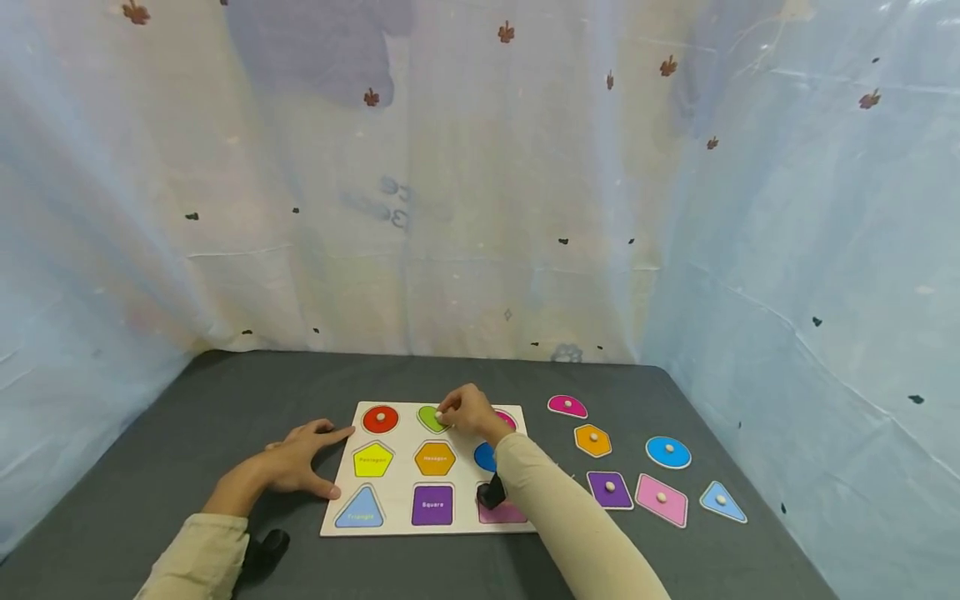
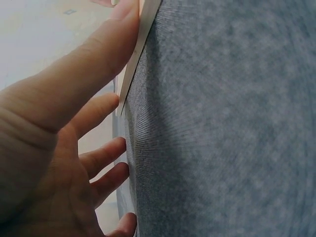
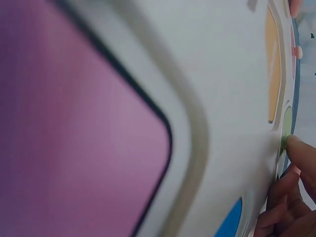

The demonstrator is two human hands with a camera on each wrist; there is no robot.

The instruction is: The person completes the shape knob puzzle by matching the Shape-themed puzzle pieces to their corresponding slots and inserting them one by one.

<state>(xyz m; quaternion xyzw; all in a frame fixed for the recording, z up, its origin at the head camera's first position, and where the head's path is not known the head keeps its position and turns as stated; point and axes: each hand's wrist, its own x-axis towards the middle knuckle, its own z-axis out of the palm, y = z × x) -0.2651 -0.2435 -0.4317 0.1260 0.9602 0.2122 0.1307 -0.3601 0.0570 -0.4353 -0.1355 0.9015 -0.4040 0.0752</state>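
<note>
A white wooden shape-puzzle board (image 1: pixel 397 508) lies on the dark cloth. My right hand (image 1: pixel 471 412) is over its top row, with thumb and finger pinching the knob of a green, heart-like puzzle piece (image 1: pixel 430 417) at the top middle recess. In the right wrist view the green piece (image 3: pixel 288 121) lies low at the board's surface; whether it is fully seated I cannot tell. My left hand (image 1: pixel 296 460) has its fingers spread, with thumb and index finger touching the board's left edge. A red round piece (image 1: pixel 380 419) with a knob sits in the top left recess.
Loose knobbed pieces lie right of the board: magenta semicircle (image 1: pixel 567 407), orange hexagon (image 1: pixel 592 441), blue oval (image 1: pixel 668 452), purple square (image 1: pixel 610 490), pink parallelogram (image 1: pixel 662 499) and light blue triangle (image 1: pixel 723 502). Patterned sheeting (image 1: pixel 465 275) hangs behind the table.
</note>
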